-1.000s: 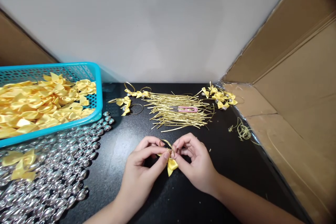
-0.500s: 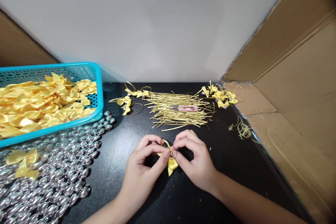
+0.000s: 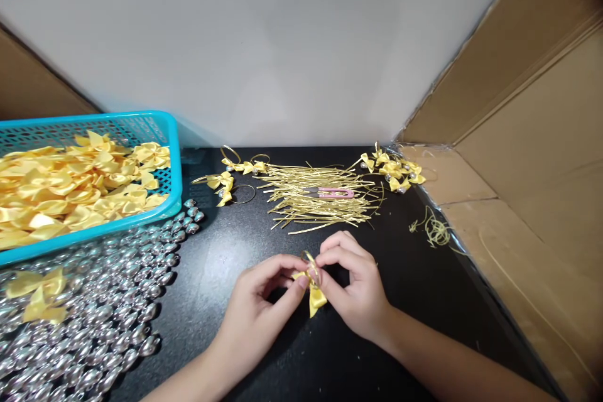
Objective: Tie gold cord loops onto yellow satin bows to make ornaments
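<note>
Both my hands meet over the black table near its front middle. My left hand pinches a small yellow satin bow from the left. My right hand pinches the same bow from the right, where a thin gold cord loop stands up between the fingertips. The bow's tail hangs down below the fingers. A pile of cut gold cords lies just beyond my hands, with pink snips resting on it.
A teal basket full of yellow bows stands at the left. Several silver beads spread in front of it, one loose bow among them. Finished bows lie at the back and back right. A cardboard wall bounds the right side.
Both hands, still pinching the bow, have shifted slightly to the right. The gold loop has turned a little between the fingertips.
</note>
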Demonstrator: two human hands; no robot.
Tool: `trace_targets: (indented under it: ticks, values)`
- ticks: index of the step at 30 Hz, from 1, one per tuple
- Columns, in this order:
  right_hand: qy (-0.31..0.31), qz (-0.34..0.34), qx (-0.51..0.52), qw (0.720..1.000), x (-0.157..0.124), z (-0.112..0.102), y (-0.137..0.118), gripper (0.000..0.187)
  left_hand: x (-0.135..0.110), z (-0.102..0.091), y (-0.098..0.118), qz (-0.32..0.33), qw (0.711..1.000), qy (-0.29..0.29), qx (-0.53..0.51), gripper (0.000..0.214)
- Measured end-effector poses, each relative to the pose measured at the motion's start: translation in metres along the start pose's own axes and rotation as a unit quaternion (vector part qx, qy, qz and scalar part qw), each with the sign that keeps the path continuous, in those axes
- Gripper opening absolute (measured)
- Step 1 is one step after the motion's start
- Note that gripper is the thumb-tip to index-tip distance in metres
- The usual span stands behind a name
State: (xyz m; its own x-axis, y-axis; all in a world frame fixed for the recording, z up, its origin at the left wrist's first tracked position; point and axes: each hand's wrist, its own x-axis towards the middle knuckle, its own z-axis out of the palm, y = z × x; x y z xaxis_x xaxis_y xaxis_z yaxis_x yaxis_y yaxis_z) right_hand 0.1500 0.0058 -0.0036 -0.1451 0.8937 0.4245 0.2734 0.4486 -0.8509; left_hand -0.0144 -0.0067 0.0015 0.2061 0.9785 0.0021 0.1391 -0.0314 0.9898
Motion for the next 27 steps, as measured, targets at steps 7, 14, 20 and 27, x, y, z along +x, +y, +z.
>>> trace_targets:
  ticks: [7, 14, 20, 27]
  values:
    - [0.001, 0.005, 0.004, 1.000, -0.0005, -0.0010, 0.0018, 0.010, 0.0024, -0.0028, 0.0035, -0.028, 0.998, -0.053, 0.013, 0.007]
    - [-0.001, 0.013, 0.011, 1.000, 0.0002, -0.0006, 0.0048, 0.010, 0.0048, -0.0054, 0.0044, -0.122, 0.984, -0.102, -0.080, 0.009]
    - [-0.007, 0.016, 0.009, 1.000, 0.0003, -0.0004, 0.0042, 0.011, 0.0080, -0.0044, 0.0093, -0.198, 0.964, -0.127, -0.125, 0.017]
    - [0.014, 0.011, 0.001, 1.000, 0.0014, -0.0009, 0.0029, 0.011, 0.0087, -0.0071, 0.0075, -0.179, 0.978, -0.088, -0.056, 0.025]
